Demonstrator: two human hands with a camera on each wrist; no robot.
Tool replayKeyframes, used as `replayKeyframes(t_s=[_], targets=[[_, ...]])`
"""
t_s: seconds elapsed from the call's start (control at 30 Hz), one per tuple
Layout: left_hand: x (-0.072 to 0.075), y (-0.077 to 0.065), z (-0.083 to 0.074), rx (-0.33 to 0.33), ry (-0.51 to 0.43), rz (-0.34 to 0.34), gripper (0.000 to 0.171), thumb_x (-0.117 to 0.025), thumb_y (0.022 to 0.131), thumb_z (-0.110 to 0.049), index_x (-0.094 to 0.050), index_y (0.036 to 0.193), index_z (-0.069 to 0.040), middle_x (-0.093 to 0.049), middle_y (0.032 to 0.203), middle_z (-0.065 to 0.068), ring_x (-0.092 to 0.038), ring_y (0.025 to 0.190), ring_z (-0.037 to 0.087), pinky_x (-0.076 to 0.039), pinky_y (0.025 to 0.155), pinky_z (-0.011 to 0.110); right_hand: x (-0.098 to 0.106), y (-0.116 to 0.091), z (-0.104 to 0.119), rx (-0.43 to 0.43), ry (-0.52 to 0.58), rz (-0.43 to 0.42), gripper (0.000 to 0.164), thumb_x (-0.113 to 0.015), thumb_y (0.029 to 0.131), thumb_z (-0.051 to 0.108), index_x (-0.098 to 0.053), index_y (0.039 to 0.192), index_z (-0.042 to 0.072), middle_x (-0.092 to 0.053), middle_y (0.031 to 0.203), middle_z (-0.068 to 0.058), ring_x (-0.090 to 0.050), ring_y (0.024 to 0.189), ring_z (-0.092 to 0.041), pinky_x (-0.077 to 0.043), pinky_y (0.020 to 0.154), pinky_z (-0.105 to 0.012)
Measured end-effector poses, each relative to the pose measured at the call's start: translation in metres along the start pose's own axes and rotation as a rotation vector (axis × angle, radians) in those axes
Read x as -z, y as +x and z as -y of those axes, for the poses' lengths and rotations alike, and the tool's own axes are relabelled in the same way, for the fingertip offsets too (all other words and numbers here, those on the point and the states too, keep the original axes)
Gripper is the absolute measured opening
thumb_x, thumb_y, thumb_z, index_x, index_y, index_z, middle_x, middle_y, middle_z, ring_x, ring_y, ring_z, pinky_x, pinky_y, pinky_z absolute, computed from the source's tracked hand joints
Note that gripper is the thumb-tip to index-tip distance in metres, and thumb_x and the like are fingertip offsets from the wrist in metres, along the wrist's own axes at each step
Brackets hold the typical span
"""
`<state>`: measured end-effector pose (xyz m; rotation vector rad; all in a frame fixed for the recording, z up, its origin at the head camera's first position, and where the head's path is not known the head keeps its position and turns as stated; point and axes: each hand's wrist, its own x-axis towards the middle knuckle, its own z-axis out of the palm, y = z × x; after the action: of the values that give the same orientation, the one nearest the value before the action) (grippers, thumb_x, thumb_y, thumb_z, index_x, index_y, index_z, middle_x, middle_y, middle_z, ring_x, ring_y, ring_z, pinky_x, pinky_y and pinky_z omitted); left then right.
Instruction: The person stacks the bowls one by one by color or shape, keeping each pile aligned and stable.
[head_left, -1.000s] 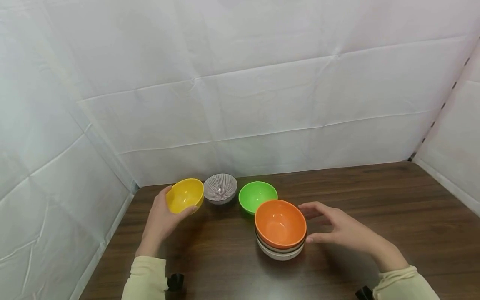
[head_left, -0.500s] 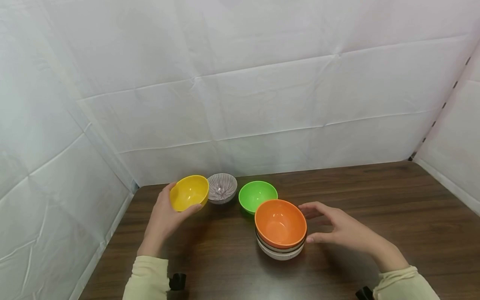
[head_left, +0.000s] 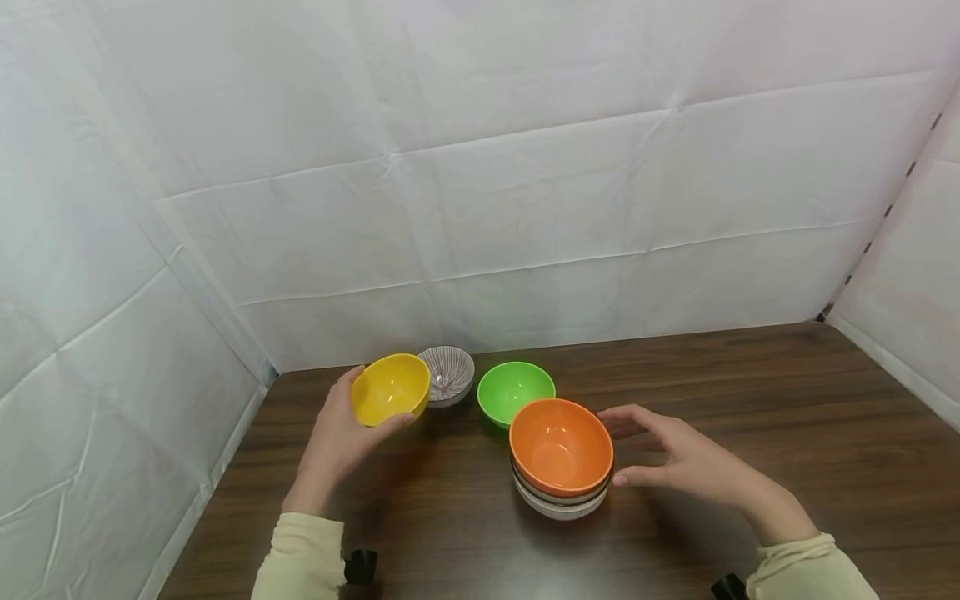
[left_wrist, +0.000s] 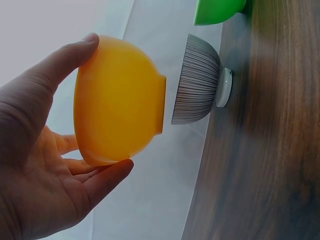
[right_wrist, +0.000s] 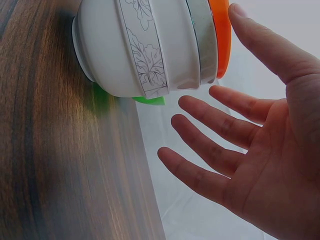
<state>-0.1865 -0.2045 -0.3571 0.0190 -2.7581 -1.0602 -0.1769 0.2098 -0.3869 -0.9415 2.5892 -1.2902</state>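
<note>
My left hand [head_left: 341, 442] grips a yellow bowl [head_left: 392, 390] by its sides, thumb on the near side and fingers round the far side. In the left wrist view the yellow bowl [left_wrist: 117, 100] is up off the table, level with the rim of a striped bowl [left_wrist: 197, 82] that stands behind it. My right hand [head_left: 678, 454] has its fingers spread beside a stack of bowls, fingertips close to the rim. An orange bowl [head_left: 561, 447] tops that stack; under it are white bowls [right_wrist: 107, 47], one with a leaf-pattern band.
A green bowl [head_left: 516, 392] stands just behind the stack, right of the striped bowl. Dark wood table [head_left: 750, 392] extends to the right. White sheeting [head_left: 525, 208] hangs behind the table and at both sides.
My left hand has moved to the right with the yellow bowl, which now covers part of the striped bowl. The right hand and the stack have stayed put.
</note>
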Motion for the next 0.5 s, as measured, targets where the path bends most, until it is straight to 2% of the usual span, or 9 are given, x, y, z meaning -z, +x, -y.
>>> replayKeyframes(t_s=[0.5], targets=[[-0.0104, -0.0026, -0.0011, -0.031, -0.002, 0.024, 0.102, -0.078, 0.069, -0.052, -0.029, 0.144, -0.003, -0.041, 0.141, 0.023, -0.045, 0.12, 0.038, -0.045, 0.1, 0.059, 0.0007, -0.0004, 0.0002, -0.007, 0.007, 0.005, 0.063, -0.074, 0.079, 0.04, -0.049, 0.132, 0.019, -0.061, 0.126, -0.003, -0.056, 0.112, -0.027, -0.052, 0.089, -0.06]])
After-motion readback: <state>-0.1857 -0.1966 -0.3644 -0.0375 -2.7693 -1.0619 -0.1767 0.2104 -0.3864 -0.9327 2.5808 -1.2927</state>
